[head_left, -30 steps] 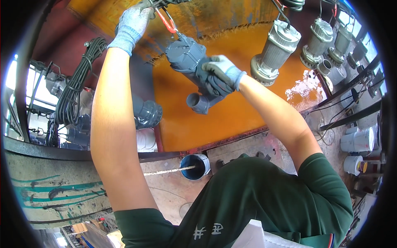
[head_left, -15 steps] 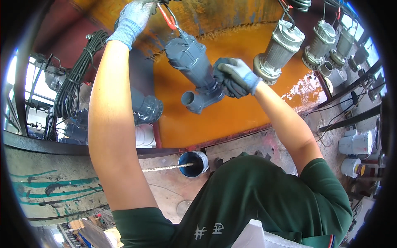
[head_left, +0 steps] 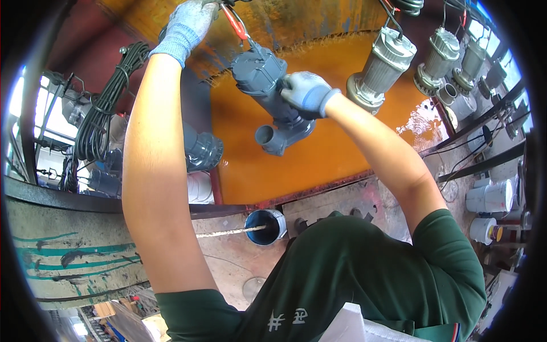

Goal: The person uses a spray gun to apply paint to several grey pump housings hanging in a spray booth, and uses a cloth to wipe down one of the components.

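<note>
A dark grey submersible pump (head_left: 259, 74) hangs tilted before me from a hook with a red sleeve (head_left: 233, 23). Its round outlet (head_left: 265, 135) points toward the lower left. My right hand (head_left: 307, 93), in a blue-grey work glove, is closed against the right side of the pump body. The dark cloth it held a moment earlier is hidden behind the glove. Up at the top edge, my left hand (head_left: 191, 25), gloved alike, has its fingers closed beside the hook; what they hold is cut off by the frame.
Beneath the pump lies a tank of orange liquid (head_left: 273, 176) with a dark red rim. Several unpainted grey pumps (head_left: 384, 62) hang on the right. Coiled black cable (head_left: 102, 114) and another dark pump (head_left: 202, 149) are at left. A bucket (head_left: 266, 227) with a stick stands below.
My right hand has moved up and left along the pump, and the cloth has gone out of sight. The pump has shifted slightly right. My left hand has barely moved.
</note>
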Demonstrator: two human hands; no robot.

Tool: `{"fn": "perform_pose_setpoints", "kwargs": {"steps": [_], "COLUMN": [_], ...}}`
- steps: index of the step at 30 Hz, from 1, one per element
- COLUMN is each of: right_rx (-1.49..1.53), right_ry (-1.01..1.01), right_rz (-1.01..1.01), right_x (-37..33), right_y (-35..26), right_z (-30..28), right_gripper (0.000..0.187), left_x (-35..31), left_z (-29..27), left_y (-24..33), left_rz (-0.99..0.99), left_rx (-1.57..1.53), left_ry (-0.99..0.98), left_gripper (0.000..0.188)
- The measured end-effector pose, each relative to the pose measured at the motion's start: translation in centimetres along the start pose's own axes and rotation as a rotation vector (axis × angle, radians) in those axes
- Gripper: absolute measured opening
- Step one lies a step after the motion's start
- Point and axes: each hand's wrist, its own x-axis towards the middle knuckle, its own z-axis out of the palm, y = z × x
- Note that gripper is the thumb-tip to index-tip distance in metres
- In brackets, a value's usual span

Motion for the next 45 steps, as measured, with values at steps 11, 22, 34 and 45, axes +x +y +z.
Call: {"fn": "perform_pose_setpoints", "kwargs": {"steps": [11,22,34,45], "right_rx": [0.320,-0.012,-0.122,-0.102], "right_ry": [-0.355,0.106,0.049,0.094], "right_rz": [-0.003,-0.072,-0.278,-0.030], "right_x": [-6.2,-0.2,-3.5,1.4], "right_y": [-6.1,2.2,1.6,3.2], "right_z": [-0.2,-1.0,3.6,-1.5], "right_gripper": [0.026,0.034,0.027,0.033], "left_x": [-1.0,0.6,0.4,0.5], "left_z": [-0.1,0.6,-0.4,0.1], "left_y": [-3.8,-0.4,-0.6,-0.7], "left_rz": [0.283,0.083,0.043,0.168], "left_rx": [0.114,-0.001,0.064,0.049], "left_ry": [0.209,0.064,0.008,0.111], "left_gripper": [0.029,0.030,0.030,0.028]}}
